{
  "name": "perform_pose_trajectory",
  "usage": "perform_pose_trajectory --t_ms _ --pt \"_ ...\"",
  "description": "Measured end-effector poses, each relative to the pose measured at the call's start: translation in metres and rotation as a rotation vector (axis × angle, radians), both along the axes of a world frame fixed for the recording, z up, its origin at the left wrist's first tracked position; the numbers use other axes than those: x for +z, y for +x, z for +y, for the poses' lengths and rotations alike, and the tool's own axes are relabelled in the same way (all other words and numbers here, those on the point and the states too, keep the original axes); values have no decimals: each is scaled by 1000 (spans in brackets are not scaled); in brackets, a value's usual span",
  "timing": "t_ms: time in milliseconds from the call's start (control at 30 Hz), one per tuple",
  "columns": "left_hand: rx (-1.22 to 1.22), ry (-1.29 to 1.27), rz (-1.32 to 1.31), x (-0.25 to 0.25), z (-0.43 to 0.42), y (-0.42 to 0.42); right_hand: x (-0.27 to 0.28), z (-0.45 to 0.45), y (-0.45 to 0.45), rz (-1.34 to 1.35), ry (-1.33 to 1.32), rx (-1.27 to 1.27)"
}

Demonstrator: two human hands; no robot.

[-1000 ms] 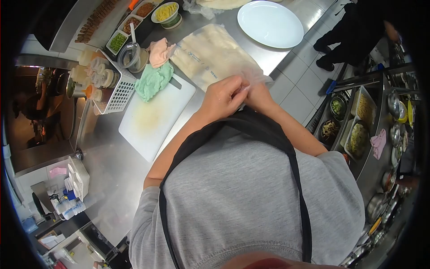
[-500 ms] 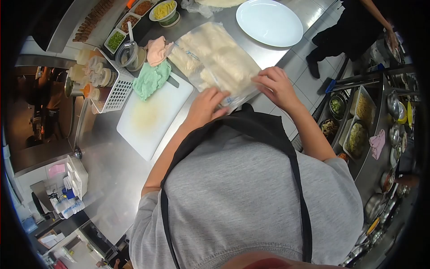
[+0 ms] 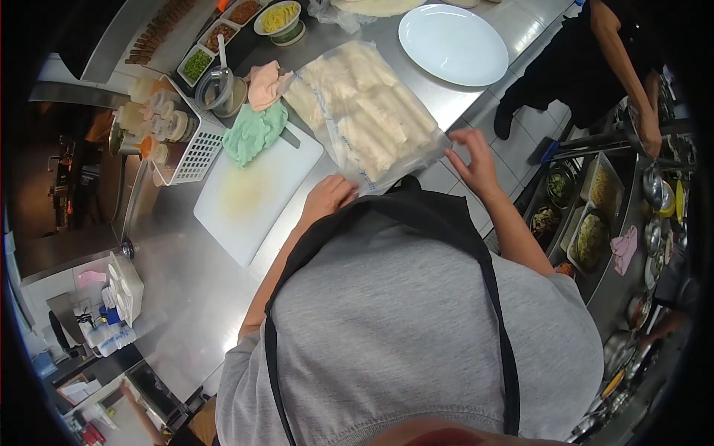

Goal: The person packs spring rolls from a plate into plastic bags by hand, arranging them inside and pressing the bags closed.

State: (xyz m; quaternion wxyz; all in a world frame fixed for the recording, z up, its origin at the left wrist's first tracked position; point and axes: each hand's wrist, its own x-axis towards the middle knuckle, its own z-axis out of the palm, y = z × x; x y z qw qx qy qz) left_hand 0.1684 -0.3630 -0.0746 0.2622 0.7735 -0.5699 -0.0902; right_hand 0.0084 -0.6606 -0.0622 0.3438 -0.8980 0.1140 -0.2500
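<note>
A clear plastic bag [image 3: 372, 111] lies on the steel counter, filled with several pale, long rolled pieces set side by side. My left hand [image 3: 329, 198] is at the bag's near left corner, fingers curled in on the plastic edge; the apron partly covers the area beside it. At the near right corner, my right hand [image 3: 476, 167] has thumb and index finger bent around the bag's edge. A white cutting board [image 3: 260, 186] lies left of the bag, with a green cloth [image 3: 254, 132] on its far end. A peach cloth [image 3: 265, 85] touches the green one.
Beyond the bag stands a white oval plate [image 3: 454, 44]. A white basket of bottles [image 3: 195, 152], a clear tub [image 3: 216, 93] and a bowl of yellow pieces [image 3: 277, 21] line the left side. At right, another person [image 3: 565, 74] stands by food trays [image 3: 591, 238].
The bag now lies flatter and straighter, its rolls more distinct. My left hand has drawn back toward me; my right hand has shifted slightly outward. The other person has leaned over and reached toward the trays.
</note>
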Motion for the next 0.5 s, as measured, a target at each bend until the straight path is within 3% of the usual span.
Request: perform_pose_trajectory --t_ms 100,200,300,400,467,500 --pt "92 47 88 3 3 -1 19 1 10 -49 -55 34" --pt "44 19 -19 -10 7 1 10 -2 15 66 -172 148" --pt "97 22 -29 -22 15 3 8 4 9 69 -111 132" --pt "366 49 331 -28 30 0 -9 5 5 74 -69 13" --pt "629 -170 682 -8 26 -10 -13 8 4 97 -39 -9" --pt "629 -174 680 -11 26 -8 -14 7 7 113 -14 -27"
